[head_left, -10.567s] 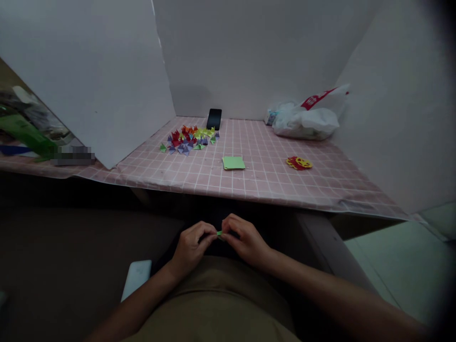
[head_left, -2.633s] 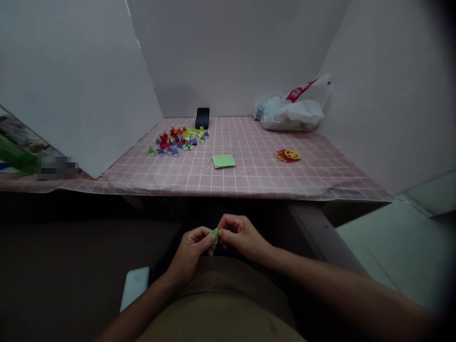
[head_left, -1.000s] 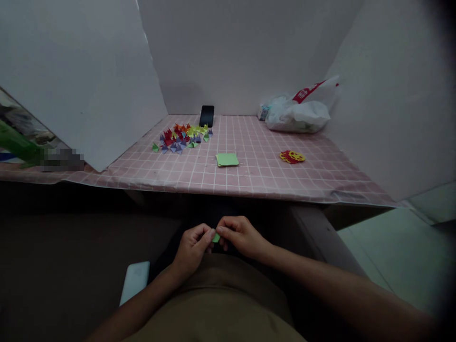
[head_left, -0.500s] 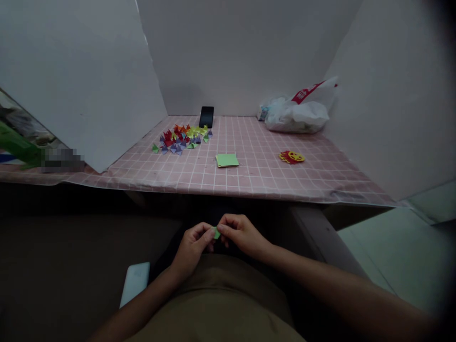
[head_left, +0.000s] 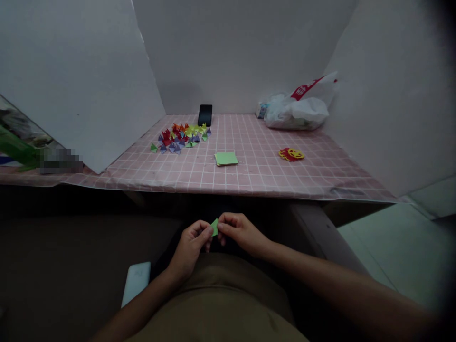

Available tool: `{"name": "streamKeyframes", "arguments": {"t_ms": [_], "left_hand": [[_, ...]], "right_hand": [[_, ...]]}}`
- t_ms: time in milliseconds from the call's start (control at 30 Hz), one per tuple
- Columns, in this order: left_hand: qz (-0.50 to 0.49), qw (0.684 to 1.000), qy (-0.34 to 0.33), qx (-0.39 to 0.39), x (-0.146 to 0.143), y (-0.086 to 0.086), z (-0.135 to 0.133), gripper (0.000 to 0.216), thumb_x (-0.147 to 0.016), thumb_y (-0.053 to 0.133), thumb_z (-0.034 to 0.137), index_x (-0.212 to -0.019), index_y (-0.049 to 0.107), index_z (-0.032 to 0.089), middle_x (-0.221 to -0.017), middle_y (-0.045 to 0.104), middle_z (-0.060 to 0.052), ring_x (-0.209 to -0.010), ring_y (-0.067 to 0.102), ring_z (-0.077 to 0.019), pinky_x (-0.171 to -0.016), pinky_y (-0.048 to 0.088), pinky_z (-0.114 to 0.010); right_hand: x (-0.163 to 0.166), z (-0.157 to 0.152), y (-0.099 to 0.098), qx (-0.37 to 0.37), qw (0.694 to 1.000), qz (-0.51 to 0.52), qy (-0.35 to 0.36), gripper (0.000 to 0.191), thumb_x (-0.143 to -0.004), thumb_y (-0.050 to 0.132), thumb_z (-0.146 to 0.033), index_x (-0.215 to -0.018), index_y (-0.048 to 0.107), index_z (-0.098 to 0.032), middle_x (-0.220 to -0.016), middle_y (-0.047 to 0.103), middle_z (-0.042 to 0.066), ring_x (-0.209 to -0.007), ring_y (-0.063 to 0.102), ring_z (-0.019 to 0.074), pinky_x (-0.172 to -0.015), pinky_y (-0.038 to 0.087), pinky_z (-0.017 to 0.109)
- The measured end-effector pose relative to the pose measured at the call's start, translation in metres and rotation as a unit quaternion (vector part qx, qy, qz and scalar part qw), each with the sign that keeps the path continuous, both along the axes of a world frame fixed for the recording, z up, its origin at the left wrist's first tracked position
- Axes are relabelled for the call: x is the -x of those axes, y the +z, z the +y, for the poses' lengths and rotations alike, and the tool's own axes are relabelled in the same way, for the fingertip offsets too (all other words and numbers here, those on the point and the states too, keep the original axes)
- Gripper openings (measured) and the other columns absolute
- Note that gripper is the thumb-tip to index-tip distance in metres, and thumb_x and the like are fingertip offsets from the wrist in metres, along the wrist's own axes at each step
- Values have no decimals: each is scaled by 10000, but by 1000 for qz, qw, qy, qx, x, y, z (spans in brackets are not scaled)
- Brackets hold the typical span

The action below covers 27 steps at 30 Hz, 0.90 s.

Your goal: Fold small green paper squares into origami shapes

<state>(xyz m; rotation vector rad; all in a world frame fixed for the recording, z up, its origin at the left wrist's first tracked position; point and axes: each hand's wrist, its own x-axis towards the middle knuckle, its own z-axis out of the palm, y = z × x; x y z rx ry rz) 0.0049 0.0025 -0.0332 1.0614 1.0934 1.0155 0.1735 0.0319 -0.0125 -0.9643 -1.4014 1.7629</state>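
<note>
Above my lap, in front of the table edge, a small folded piece of green paper (head_left: pixel 214 227) is held between my two hands. My left hand (head_left: pixel 192 242) pinches its left side between thumb and fingers. At its right edge, the thumb and fingertips of my right hand (head_left: pixel 242 232) close on the paper. A stack of green paper sheets (head_left: pixel 226 158) lies on the table ahead. Farther left stands a cluster of small folded paper cranes (head_left: pixel 180 137) in red, orange, yellow, purple and green.
The table (head_left: pixel 256 175) has a pink checked cover and upright white panels. At its back are a black phone (head_left: pixel 205 115) and a white plastic bag (head_left: pixel 297 111). Red and yellow cut-out shapes (head_left: pixel 291 154) lie at right. A white slab-like device (head_left: pixel 137 282) rests beside my left forearm.
The green paper has turned a little and now shows more of its surface between my hands. Both hands stay nearly in place, the left drawn slightly left.
</note>
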Motion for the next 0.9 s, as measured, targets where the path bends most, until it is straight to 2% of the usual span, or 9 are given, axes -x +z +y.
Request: {"name": "streamKeyframes", "arguments": {"t_ms": [233,500,700,900], "left_hand": [[-56,998,5,14,-1,-1,0,198,-839,651,346,-811,609,154,-699,600,13,-544,481,-80,-518,380,-206],[-63,998,0,19,-1,1,-1,187,-848,643,323,-791,630,145,-696,617,-5,-617,512,-105,-601,384,-229],[-96,994,2,42,-1,0,-2,206,-826,659,328,-735,596,155,-629,576,22,-533,428,-80,-540,319,-220],[-125,990,3,65,-2,1,0,229,-786,696,328,-696,578,154,-611,568,26,-507,418,-73,-518,313,-212]], "right_hand": [[0,0,-3,28,999,39,18,209,-771,690,-328,-767,608,-135,-680,632,-8,-563,574,93,-594,441,247],[0,0,-4,31,998,39,23,233,-776,689,-355,-767,605,-138,-660,628,-9,-564,576,100,-606,444,257],[0,0,-4,34,999,37,17,217,-774,683,-341,-748,605,-141,-653,637,-9,-554,579,97,-603,439,254],[-1,0,-3,31,999,23,19,210,-771,680,-338,-734,604,-146,-644,638,-13,-553,579,100,-601,443,257]]}}
